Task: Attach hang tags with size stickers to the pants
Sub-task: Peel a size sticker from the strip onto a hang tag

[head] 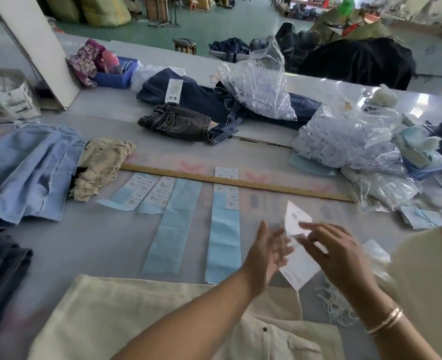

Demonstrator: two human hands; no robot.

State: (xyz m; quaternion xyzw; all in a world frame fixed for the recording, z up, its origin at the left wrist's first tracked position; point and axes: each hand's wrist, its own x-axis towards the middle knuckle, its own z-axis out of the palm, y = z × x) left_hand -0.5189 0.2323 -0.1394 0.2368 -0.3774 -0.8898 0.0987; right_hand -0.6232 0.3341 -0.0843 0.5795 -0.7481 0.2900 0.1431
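Fingers [316, 231] of the right hand [339, 253] curl over a white hang tag [299, 253] at lower right of the frame, while the left hand [264, 252] spreads loosely beside it, blurred, its grip unclear. One tag, long axis running up-frame, lies between both hands, directly above one pair of cream pants [162, 315] at the bottom edge. Four blue sticker strips [223, 237] lie on the surface [84, 242] to the left, nearer the left hand.

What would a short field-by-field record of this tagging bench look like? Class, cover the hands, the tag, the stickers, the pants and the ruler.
left hand: open, beside the tag
right hand: fingers on the hang tag, blurred
sticker sheets: blue backing strips, few white stickers left
cream pants: flat, nearest the person
ruler: lies across the table, beyond the strips
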